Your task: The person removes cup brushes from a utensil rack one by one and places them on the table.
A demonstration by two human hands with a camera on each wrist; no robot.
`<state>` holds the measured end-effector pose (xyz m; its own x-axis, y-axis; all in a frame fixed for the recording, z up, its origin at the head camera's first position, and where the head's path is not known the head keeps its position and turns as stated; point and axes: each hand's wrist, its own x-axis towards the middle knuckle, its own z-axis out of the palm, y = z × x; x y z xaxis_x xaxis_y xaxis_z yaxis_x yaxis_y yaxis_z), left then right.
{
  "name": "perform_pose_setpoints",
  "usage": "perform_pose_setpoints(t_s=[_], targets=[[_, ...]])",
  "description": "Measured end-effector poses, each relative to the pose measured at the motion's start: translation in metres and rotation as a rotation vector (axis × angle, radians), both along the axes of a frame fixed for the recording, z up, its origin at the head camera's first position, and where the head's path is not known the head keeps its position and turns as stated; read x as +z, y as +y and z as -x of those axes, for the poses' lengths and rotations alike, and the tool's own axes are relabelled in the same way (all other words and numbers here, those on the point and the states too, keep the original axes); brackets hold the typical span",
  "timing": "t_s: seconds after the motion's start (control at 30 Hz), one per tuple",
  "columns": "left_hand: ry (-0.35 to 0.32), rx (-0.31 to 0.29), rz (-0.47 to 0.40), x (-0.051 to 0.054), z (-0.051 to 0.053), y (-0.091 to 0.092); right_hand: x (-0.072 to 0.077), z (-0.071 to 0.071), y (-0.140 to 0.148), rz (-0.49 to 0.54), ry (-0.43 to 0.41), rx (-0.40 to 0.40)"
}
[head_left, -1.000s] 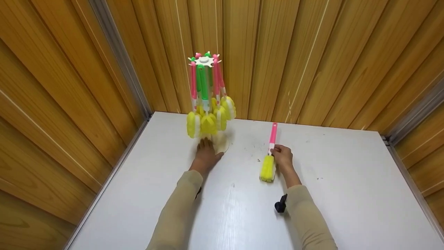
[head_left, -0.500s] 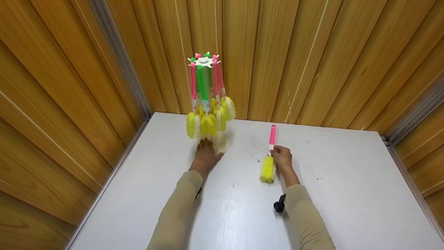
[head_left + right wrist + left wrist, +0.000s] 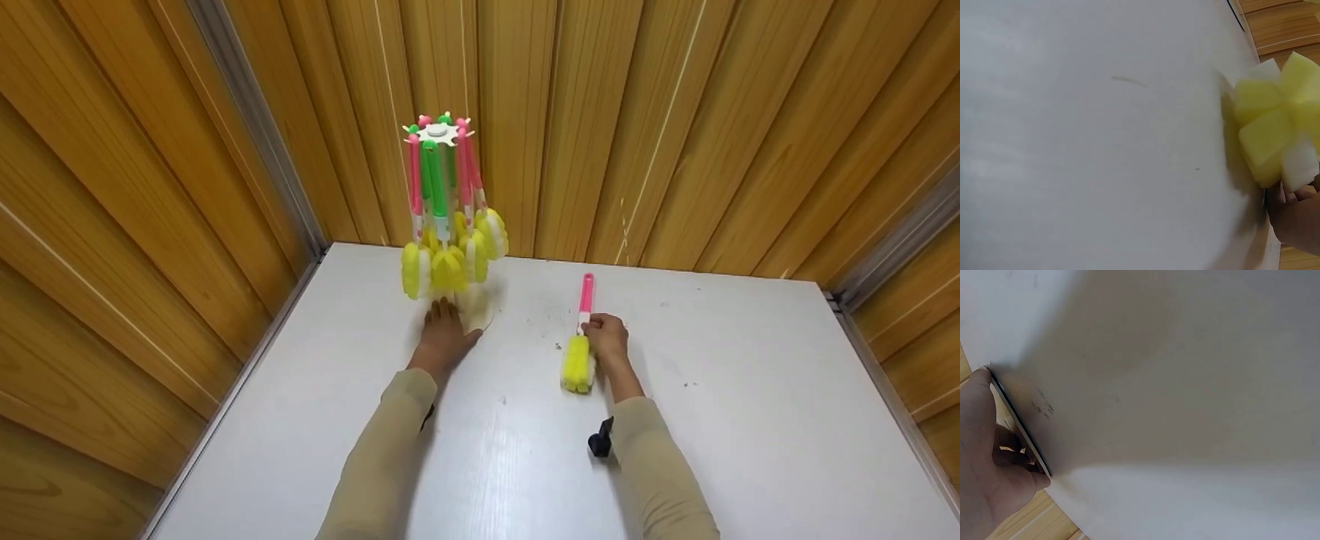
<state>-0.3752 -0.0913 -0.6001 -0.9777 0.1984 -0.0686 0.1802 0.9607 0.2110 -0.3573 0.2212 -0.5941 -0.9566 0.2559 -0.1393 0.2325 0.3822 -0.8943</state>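
In the head view, my right hand (image 3: 608,337) pinches the white neck of a bottle brush (image 3: 577,364). The brush has a pink handle pointing away and a yellow-and-white sponge head toward me. Its sponge (image 3: 1266,140) hides part of that hand in the right wrist view. My left hand (image 3: 442,337) rests with spread fingers on the round base (image 3: 476,307) of a standing rack (image 3: 436,132). Thumb and a finger touch the base's rim (image 3: 1022,424) in the left wrist view. Several pink- and green-handled sponge brushes (image 3: 448,266) hang from the rack's white notched top.
The white table (image 3: 510,450) meets wood-patterned walls (image 3: 585,127) at the back and left. Small dark specks (image 3: 558,346) lie on the tabletop between the hands. A black device (image 3: 600,441) sits at the right sleeve's cuff.
The right hand has shifted slightly left with the brush, and the pink handle's far end has come lower in view. The left hand stays on the base.
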Motion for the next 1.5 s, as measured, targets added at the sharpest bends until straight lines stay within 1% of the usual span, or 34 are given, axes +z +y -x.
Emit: perform_pose_setpoints(t_s=[0.1, 0.27, 0.37, 0.5, 0.63, 0.77, 0.9, 1.07, 1.17, 1.27, 1.37, 1.43, 1.5], targets=[[-0.024, -0.001, -0.014, 0.001, -0.001, -0.002, -0.002, 0.0, -0.002, -0.022, 0.007, 0.011], [-0.026, -0.013, -0.012, 0.001, -0.004, -0.001, -0.003, -0.001, 0.0, -0.044, 0.003, 0.001], [-0.002, -0.019, -0.02, 0.002, -0.003, 0.0, -0.001, -0.001, 0.001, -0.044, 0.01, -0.008], [0.025, -0.013, -0.017, 0.001, -0.001, 0.0, 0.001, -0.001, -0.001, -0.062, 0.028, 0.001], [0.021, -0.017, 0.008, 0.002, 0.002, 0.0, 0.002, 0.0, -0.003, -0.096, 0.047, -0.009], [0.039, -0.019, 0.005, 0.003, 0.001, 0.0, 0.002, 0.001, -0.003, -0.114, 0.074, -0.003], [0.055, -0.02, -0.004, 0.002, 0.001, -0.001, 0.0, 0.002, 0.0, -0.143, 0.068, 0.012], [0.018, -0.025, -0.037, 0.0, 0.002, -0.003, -0.003, 0.002, 0.002, -0.162, 0.077, 0.014], [-0.007, -0.01, -0.029, -0.001, 0.004, -0.004, -0.003, 0.002, 0.0, -0.172, 0.085, 0.032], [-0.031, 0.005, -0.011, -0.001, 0.005, -0.005, 0.0, 0.003, -0.001, -0.177, 0.079, 0.048], [-0.035, 0.0, -0.03, 0.0, 0.004, -0.005, 0.004, 0.004, 0.0, -0.179, 0.079, 0.025], [-0.025, -0.005, -0.056, 0.001, 0.003, -0.004, 0.009, 0.005, -0.001, -0.191, 0.101, 0.01], [-0.015, -0.004, -0.075, 0.001, 0.001, -0.004, 0.017, 0.006, -0.004, -0.197, 0.141, 0.01]])
